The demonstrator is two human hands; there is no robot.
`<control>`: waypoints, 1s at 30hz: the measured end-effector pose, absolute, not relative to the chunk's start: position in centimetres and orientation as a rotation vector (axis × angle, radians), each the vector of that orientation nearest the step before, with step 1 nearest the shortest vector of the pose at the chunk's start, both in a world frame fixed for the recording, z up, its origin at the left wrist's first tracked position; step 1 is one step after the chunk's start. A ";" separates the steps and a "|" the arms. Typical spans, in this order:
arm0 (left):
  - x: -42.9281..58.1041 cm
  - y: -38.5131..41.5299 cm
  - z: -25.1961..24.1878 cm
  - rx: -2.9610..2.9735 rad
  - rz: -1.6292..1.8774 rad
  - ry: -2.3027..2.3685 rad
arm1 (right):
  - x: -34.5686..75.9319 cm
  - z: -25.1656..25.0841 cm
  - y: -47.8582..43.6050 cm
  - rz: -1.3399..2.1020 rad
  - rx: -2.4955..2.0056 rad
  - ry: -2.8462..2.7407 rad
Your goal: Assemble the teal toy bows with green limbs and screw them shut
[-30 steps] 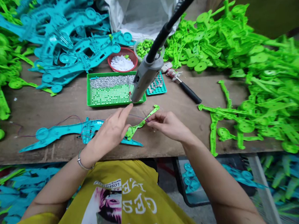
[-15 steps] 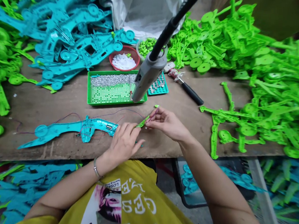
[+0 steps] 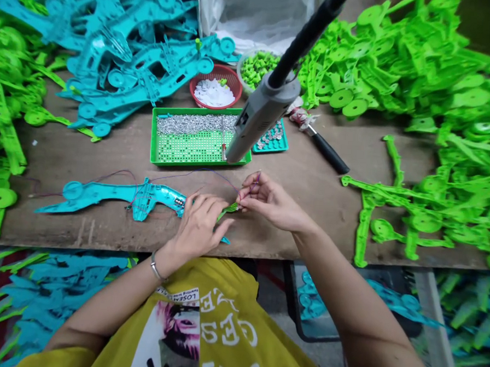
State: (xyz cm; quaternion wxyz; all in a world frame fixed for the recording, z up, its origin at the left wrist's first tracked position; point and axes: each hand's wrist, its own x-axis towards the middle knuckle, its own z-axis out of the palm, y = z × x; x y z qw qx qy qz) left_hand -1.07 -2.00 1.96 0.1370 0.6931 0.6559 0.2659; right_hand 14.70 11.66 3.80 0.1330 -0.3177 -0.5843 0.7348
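Keep purple wire [image 3: 254, 186] slack in R hand's [image 3: 272, 202] pinch; L hand [image 3: 200, 220] (can't tell grip) should steady green plastic pc [image 3: 229, 208].

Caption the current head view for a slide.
The right hand pinches a thin purple wire while the left hand covers part of a blue plastic piece on the workbench.

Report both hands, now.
Left hand: laid over the blue part and green piece; grip cannot be told.
Right hand: closed, holding a thin purple wire.
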 end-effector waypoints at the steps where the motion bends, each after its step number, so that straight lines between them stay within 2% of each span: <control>1: -0.9 -1.9 2.1 1.957 0.785 1.928 | 14.6 3.9 11.5 2.147 -0.891 -1.699; 11: 0.7 -0.8 2.9 1.833 0.783 2.123 | 14.4 4.7 11.1 1.964 -0.963 -1.867; 18: -0.4 -2.5 1.6 2.033 0.722 2.002 | 14.7 4.2 13.1 1.640 -0.795 -2.310; 24: -1.8 -3.3 0.6 2.176 0.658 1.884 | 13.7 3.5 13.2 1.798 -0.609 -2.434; 30: -2.4 -3.4 0.7 2.179 0.623 1.896 | 13.4 2.9 13.2 1.811 -0.572 -2.494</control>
